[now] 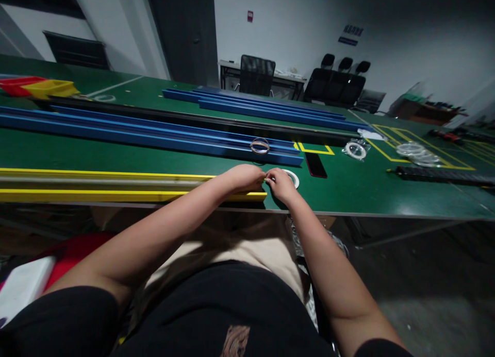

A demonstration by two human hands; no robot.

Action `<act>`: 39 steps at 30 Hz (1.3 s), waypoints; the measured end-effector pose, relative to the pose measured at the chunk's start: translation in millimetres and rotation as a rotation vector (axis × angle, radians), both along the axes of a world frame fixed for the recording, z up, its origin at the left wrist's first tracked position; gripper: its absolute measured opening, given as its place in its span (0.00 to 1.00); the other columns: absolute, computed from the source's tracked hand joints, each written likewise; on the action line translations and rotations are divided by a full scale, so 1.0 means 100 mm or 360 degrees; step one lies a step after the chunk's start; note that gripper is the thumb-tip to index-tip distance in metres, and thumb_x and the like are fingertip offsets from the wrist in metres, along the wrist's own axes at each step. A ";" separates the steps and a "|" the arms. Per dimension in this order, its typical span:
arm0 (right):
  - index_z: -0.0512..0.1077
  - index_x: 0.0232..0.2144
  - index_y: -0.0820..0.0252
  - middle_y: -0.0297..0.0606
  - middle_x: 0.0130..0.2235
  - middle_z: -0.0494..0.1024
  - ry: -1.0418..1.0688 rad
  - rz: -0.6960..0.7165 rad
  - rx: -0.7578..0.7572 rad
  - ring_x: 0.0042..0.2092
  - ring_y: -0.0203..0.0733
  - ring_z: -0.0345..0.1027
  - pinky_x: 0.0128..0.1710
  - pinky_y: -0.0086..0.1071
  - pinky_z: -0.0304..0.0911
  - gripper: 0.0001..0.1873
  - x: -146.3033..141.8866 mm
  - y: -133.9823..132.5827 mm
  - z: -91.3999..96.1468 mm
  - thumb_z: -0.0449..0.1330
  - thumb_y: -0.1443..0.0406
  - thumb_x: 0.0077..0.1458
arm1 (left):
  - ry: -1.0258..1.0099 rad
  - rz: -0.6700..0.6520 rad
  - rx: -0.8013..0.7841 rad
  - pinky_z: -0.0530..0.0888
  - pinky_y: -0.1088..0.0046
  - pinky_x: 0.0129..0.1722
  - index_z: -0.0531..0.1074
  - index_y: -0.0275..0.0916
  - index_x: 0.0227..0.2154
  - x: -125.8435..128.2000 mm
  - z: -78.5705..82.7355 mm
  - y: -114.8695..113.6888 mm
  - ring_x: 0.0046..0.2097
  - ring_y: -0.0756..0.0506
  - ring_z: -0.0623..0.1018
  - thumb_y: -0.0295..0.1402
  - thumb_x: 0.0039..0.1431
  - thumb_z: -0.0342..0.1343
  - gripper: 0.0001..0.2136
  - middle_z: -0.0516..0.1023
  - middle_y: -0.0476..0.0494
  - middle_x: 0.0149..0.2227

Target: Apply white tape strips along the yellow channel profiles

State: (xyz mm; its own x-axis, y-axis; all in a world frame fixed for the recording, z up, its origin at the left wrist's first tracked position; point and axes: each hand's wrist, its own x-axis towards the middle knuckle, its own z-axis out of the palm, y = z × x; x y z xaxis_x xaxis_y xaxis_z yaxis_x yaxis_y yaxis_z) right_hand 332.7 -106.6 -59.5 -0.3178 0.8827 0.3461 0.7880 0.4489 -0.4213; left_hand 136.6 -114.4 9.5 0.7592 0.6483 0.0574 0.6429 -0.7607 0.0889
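My left hand [244,177] rests closed on the right end of a long yellow rail [116,194] at the near edge of the green table [367,192]. My right hand [281,184] is closed right beside it, fingertips meeting the left hand's at the rail's end. A white tape roll [293,177] lies flat just behind my right hand. What the fingers pinch is too small to make out. A grey strip [96,182] runs along the channel of the yellow rail.
Long blue rails [154,135] lie across the table, one with a tape ring [259,146] on it. A black phone [315,165] lies right of the hands. More tape rolls [356,150] sit at the right by yellow floor-tape markings. Black chairs [257,74] stand behind.
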 end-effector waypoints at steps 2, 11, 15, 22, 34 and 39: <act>0.78 0.35 0.56 0.42 0.45 0.80 0.0059 -0.0045 0.0038 0.50 0.48 0.71 0.55 0.45 0.64 0.05 0.00 0.02 -0.03 0.61 0.67 0.59 | 0.0008 0.0009 0.0026 0.70 0.71 0.37 0.80 0.36 0.40 0.00 0.00 -0.02 0.38 0.41 0.81 0.34 0.59 0.53 0.13 0.83 0.35 0.39; 0.72 0.58 0.51 0.40 0.54 0.77 0.0526 0.0006 0.0207 0.56 0.46 0.69 0.59 0.43 0.62 0.28 0.10 -0.06 0.03 0.56 0.70 0.56 | 0.0091 0.0100 -0.0088 0.69 0.71 0.36 0.80 0.39 0.43 0.00 -0.03 0.05 0.39 0.41 0.81 0.38 0.58 0.57 0.14 0.84 0.38 0.41; 0.77 0.46 0.57 0.39 0.42 0.78 0.0801 -0.0154 0.0423 0.46 0.44 0.71 0.50 0.38 0.66 0.22 0.09 -0.17 0.09 0.50 0.73 0.54 | 0.0079 0.0126 -0.0142 0.67 0.70 0.34 0.80 0.39 0.44 0.02 -0.06 0.09 0.38 0.41 0.81 0.40 0.59 0.55 0.15 0.84 0.37 0.41; 0.77 0.36 0.57 0.37 0.35 0.78 0.0810 -0.0108 0.0413 0.40 0.43 0.72 0.43 0.36 0.65 0.15 0.05 -0.25 0.14 0.51 0.70 0.55 | 0.0065 0.0135 -0.0181 0.68 0.70 0.35 0.81 0.42 0.46 0.04 -0.08 0.12 0.35 0.42 0.80 0.38 0.57 0.57 0.16 0.84 0.39 0.40; 0.60 0.66 0.50 0.45 0.55 0.71 0.0497 0.0425 0.0192 0.51 0.50 0.70 0.54 0.47 0.69 0.41 -0.07 -0.48 0.13 0.64 0.45 0.55 | 0.0121 0.0231 -0.0207 0.69 0.70 0.35 0.80 0.37 0.46 0.04 0.03 0.04 0.37 0.40 0.81 0.40 0.55 0.60 0.18 0.84 0.34 0.38; 0.52 0.69 0.50 0.49 0.63 0.64 0.0422 0.0381 0.0040 0.61 0.54 0.65 0.61 0.51 0.65 0.54 -0.12 -0.48 0.09 0.72 0.49 0.47 | 0.0010 0.0215 -0.0245 0.68 0.71 0.35 0.80 0.38 0.45 -0.03 0.04 0.07 0.38 0.41 0.81 0.44 0.55 0.59 0.19 0.84 0.36 0.40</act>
State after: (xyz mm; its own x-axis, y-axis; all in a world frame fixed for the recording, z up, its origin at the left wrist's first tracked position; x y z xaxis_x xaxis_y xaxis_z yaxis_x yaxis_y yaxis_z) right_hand 320.9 -155.1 -50.1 -0.4106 0.7843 0.4651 0.5238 0.6204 -0.5837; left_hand 133.2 -107.3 13.4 0.6649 0.7449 -0.0546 0.7390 -0.6455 0.1930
